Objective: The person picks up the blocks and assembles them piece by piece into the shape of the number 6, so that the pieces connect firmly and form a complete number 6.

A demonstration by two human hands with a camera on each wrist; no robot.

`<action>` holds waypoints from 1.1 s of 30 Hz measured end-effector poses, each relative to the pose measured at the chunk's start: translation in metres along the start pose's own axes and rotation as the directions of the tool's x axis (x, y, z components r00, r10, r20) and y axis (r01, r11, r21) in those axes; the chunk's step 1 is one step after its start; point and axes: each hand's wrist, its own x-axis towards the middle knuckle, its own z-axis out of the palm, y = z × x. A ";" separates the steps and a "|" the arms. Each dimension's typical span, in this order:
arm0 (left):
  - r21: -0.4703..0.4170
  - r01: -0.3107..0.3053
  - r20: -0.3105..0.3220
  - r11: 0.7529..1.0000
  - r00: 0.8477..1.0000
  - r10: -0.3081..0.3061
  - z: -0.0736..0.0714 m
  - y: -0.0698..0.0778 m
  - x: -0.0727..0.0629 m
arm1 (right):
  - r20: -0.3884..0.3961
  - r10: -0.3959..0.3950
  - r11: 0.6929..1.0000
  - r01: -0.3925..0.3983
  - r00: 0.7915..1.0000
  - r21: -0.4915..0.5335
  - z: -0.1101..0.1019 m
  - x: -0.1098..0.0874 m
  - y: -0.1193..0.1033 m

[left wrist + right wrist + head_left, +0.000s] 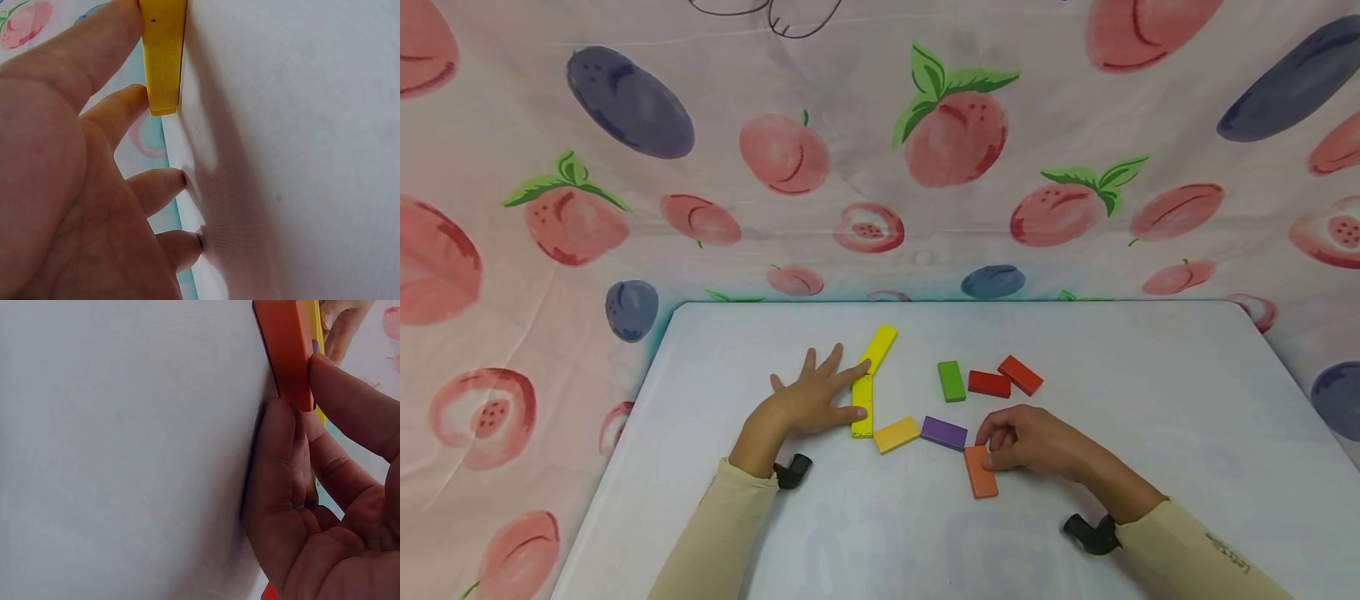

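Observation:
My left hand (808, 400) is spread palm down, its thumb and index finger touching two yellow blocks that lie end to end: the lower yellow block (862, 417) and the slanted upper yellow block (882, 346). In the left wrist view, a yellow block (164, 62) meets these fingertips, while the other fingertips rest on the table. My right hand (1037, 442) holds a flat orange block (981, 473) by its upper end. Its thumb presses on the orange block (284, 353) in the right wrist view, and the other fingers curl beside it.
An amber block (896, 435) and a purple block (943, 433) lie between the hands, forming a bent line with the yellow and orange ones. Farther back are a green block (951, 381) and two red blocks (989, 384). A fruit-printed cloth (790, 242) hangs behind the white table (880, 542).

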 end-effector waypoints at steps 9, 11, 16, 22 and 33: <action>0.002 0.001 0.008 1.000 1.000 -0.001 0.000 0.000 0.000 | -0.009 -0.005 1.000 0.005 1.000 -0.012 0.000 0.001 0.000; 0.001 0.002 0.010 1.000 1.000 -0.002 -0.001 0.001 0.000 | -0.007 -0.007 1.000 0.007 1.000 -0.014 0.000 0.001 0.000; -0.004 0.005 0.014 1.000 1.000 -0.005 -0.002 0.001 -0.001 | 0.007 -0.007 1.000 0.007 1.000 -0.005 -0.001 0.000 0.000; -0.007 0.005 0.012 1.000 1.000 -0.005 -0.001 0.001 -0.001 | 0.009 0.002 1.000 -0.002 1.000 0.004 -0.002 -0.001 -0.002; -0.006 0.006 0.005 1.000 1.000 -0.006 -0.001 0.003 -0.002 | 0.001 -0.009 1.000 0.009 1.000 -0.016 0.000 -0.001 -0.002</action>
